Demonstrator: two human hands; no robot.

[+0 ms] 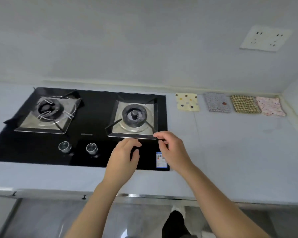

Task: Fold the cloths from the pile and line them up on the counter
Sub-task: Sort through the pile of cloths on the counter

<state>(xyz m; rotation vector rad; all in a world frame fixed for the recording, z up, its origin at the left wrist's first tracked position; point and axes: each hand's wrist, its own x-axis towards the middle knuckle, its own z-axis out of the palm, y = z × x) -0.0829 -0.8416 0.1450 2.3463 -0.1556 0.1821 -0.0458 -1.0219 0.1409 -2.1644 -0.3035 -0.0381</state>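
- The left hand [125, 155] hovers over the front of the hob, fingers loosely bent and a little apart, holding nothing.
- The right hand [172, 148] is just beside it, fingers curled loosely with thumb and forefinger near each other, nothing between them. Its forefinger tip is at the front corner of the right burner [134, 115]; I cannot tell whether it touches.
- Both bare forearms reach in from the lower edge.
- The black glass hob [96, 115] is set into the counter, with a left burner [47, 109], two metal knobs [64, 146] at the front and a blue-edged label [161, 159] at its front right corner.
- The counter [230, 152] is pale grey and smooth, running right into a corner.
- Four folded cloths lie in a row at the back right, along the wall: a cream dotted cloth [187, 102], a grey small-print cloth [217, 102], a brown checked cloth [244, 104] and a pink printed cloth [270, 106]. The last two meet at their edges.
- The wall [127, 40] is plain pale grey, with a white socket plate [265, 38] above the cloths.
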